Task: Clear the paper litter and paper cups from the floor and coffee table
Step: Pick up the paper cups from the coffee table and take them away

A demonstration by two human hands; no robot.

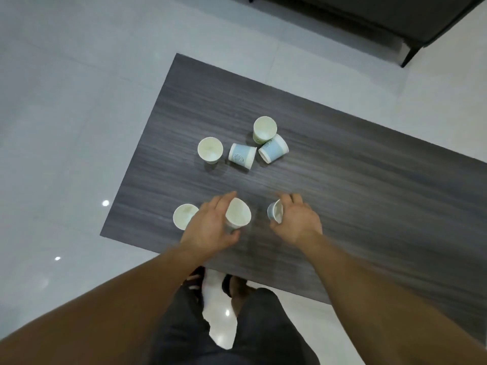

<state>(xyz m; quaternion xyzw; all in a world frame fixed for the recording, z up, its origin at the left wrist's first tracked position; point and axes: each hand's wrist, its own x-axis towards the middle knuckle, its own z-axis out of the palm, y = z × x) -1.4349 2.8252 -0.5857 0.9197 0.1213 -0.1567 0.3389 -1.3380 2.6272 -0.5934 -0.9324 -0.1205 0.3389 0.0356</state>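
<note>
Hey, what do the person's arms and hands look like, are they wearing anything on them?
Both arms are bare as far up as the view shows; no sleeves reach them. The left hand and right hand have no gloves, and no watch, bracelet or ring is visible, though the picture is slightly blurred. Lower down, dark shorts show.

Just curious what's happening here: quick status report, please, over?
Left hand grips a cup. Right hand grips a blue cup. Five other cups on the coffee table, two tipped over. Nothing blocking.
</note>
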